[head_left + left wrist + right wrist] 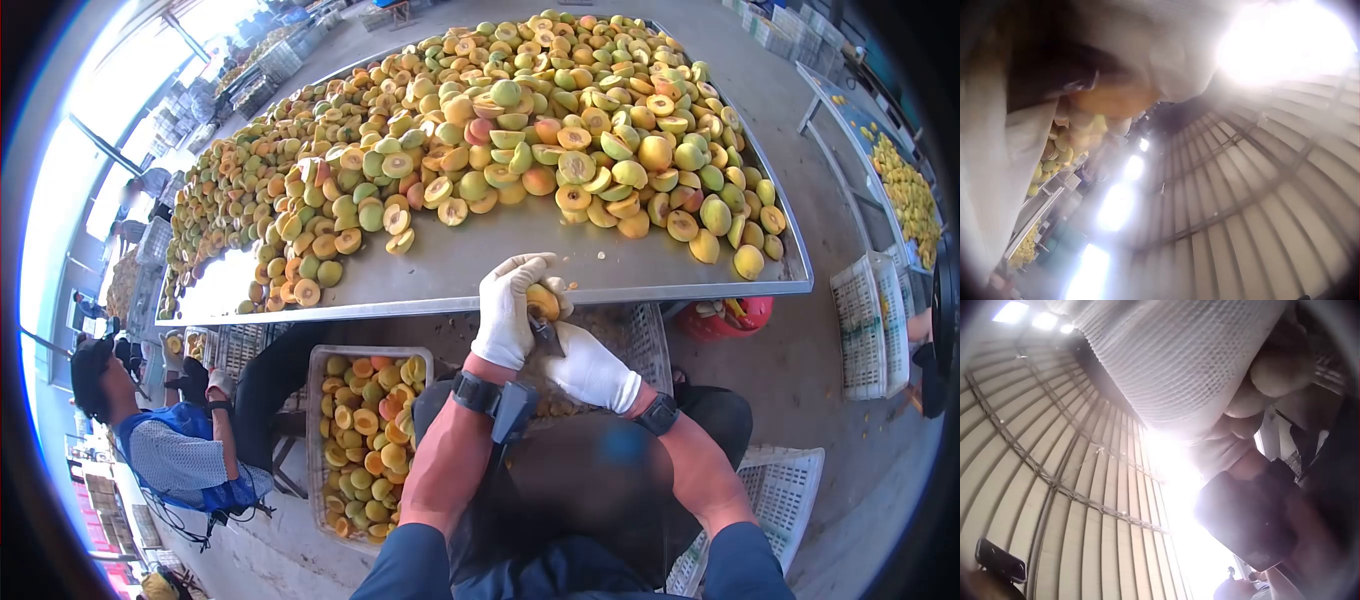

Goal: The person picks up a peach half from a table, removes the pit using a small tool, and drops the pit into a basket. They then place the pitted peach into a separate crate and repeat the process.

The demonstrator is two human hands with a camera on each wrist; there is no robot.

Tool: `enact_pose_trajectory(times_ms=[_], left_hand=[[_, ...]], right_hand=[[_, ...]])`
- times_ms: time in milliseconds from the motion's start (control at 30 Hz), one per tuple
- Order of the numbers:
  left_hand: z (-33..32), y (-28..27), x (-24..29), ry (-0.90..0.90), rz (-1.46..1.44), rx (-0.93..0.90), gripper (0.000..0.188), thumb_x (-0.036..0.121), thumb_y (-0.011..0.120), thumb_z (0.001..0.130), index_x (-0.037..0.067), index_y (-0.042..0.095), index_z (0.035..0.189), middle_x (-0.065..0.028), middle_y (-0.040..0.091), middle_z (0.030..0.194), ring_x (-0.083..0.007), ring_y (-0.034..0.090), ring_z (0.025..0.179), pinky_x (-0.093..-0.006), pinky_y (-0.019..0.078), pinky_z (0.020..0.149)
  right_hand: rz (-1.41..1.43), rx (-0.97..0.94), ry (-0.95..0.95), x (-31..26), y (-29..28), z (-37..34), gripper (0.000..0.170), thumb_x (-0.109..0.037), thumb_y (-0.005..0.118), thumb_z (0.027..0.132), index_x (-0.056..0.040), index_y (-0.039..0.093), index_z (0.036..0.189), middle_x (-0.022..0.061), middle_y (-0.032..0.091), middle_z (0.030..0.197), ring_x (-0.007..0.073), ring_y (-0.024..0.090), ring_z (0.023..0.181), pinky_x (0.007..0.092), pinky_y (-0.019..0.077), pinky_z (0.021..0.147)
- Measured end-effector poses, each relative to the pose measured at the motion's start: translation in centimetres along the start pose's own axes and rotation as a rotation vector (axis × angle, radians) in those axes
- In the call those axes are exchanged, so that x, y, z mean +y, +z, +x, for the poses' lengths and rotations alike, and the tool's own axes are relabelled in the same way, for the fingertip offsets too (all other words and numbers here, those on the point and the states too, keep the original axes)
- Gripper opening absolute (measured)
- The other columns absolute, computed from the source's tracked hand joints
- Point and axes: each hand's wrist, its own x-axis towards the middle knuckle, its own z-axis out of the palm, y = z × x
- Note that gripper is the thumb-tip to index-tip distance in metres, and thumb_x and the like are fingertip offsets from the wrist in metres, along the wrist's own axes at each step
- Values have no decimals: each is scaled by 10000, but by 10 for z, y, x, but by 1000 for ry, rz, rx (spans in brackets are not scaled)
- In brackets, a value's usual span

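Fruit (542, 302) sits at twelve o'clock from your seat, grasped in the curled fingers of your white-gloved left hand (508, 308). It shows orange-yellow and rounded, but your glove covers so much that you cannot tell whether it is whole or halved; the left wrist view gives only a blurred orange patch. Your right hand (590, 368), also gloved, meets it from four o'clock, its fingers closed round a dark tool (546, 337). Most of that tool is hidden, and its tip is hard to make out. Your right wrist view is mainly glove and glare, with the fruit out of sight.

Below your hands, a crate (655, 345) is partly covered by your arms and the table edge, its contents unclear. At ten o'clock stands a bin (429, 362) of yellow, green and reddish fruit halves; at three, a white basket (800, 470) is partly hidden by your sleeve.

Ahead, the metal table (480, 255) carries a broad heap of halves (570, 140), many with brownish hollows facing up. A red tub (725, 318) shows under its edge at one o'clock. Farther off, a seated person (190, 450) is at half past nine, white crates (868, 325) stand at two, and a side table (845, 105) with yellow pieces, too small to identify, lies beyond them.
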Motion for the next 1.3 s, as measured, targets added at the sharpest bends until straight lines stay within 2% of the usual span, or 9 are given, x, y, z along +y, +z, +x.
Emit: enact_pose_trajectory(times_ms=[33,67,133,233,467,800,933,1100,1300], left_hand=[[0,2,-3,0,0,2,192,134,577,972,-28,591,1075,-79,597,720,-204,607,599,-363,552,605],[-2,4,-5,113,-21,28,185,127,582,969,-30,602,1064,-80,598,725,-198,609,606,-361,556,606],[-6,7,-5,285,17,36,169,115,596,960,-30,633,1039,-73,603,726,-182,613,625,-352,566,617],[-5,5,-5,332,74,-20,182,128,595,964,-27,630,1052,-65,602,711,-172,614,627,-345,570,618],[-5,3,5,-88,14,-105,181,130,587,954,-28,604,1041,-68,609,698,-180,620,599,-331,562,578],[-4,-6,2,-60,207,-277,201,134,607,939,-50,634,1015,-100,634,696,-205,636,559,-309,556,531],[-6,-2,2,-123,93,-222,218,157,583,961,-41,621,1044,-75,618,726,-208,640,618,-335,563,608],[-9,-4,0,-155,81,-156,263,199,591,969,-43,613,1068,-62,593,754,-210,628,642,-331,553,627],[-2,-16,16,-382,1,-154,305,245,582,982,-45,607,1073,-73,601,771,-230,618,629,-329,555,618]], right_hand=[[-273,173,-384,18,5,3,193,-92,558,860,-26,567,1041,25,549,718,80,483,482,245,378,409],[-270,172,-382,-7,1,2,193,-92,558,860,-26,567,1041,25,549,718,80,483,482,245,378,409],[219,-195,420,-55,-17,-5,200,-98,556,861,-32,558,1050,25,546,715,78,472,473,245,375,404],[335,-247,428,-55,-22,-7,188,-107,553,865,-40,542,1040,17,530,703,67,445,455,239,360,391],[456,-306,464,-48,-26,-13,138,-82,530,874,-66,501,1008,-12,474,675,40,370,428,215,296,373],[738,-427,553,-39,-28,-20,67,-74,529,880,-93,472,908,-44,384,616,20,290,422,203,214,370],[818,-466,576,-43,-35,-20,78,-78,541,899,-91,464,903,-43,378,609,21,296,427,195,214,374],[800,-460,559,-33,-37,-21,69,-81,550,905,-51,503,945,-42,384,604,19,307,433,192,226,374],[581,-547,575,-59,-45,-31,177,-96,596,880,1,565,1024,-47,418,610,25,325,446,200,249,390]])
